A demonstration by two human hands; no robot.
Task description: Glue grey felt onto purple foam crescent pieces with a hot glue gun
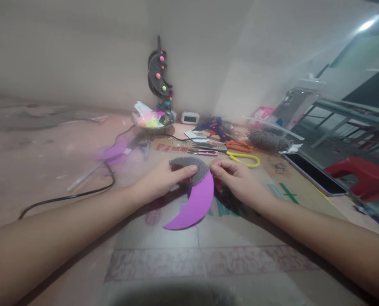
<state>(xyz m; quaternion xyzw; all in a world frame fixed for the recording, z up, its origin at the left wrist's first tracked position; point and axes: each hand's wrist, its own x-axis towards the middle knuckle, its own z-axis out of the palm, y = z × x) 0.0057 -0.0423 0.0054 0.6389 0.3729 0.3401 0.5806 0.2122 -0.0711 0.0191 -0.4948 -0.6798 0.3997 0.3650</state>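
A purple crescent cutout (198, 204) is upright in front of me, its upper end wrapped in grey yarn (189, 163). My left hand (163, 180) grips the wrapped end, thumb across the front and the other fingers hidden behind. At the crescent's right edge, where the wrapping stops, my right hand (232, 176) is closed in a pinch. The yarn strand in that pinch barely shows. The lower purple tip is bare and points down left. Beyond the hands lie scissors (243, 160) with yellow and orange handles and pink thread snips (205, 152).
At the back are a bowl of craft bits (154, 123), a white digital clock (190, 118), a blue glue gun (213, 126) and a grey yarn bundle (267, 141). A decorated crescent (157, 74) hangs on the wall. A phone (315, 174) lies right; purple cutouts (115, 151) and a black cable (68, 198) lie left.
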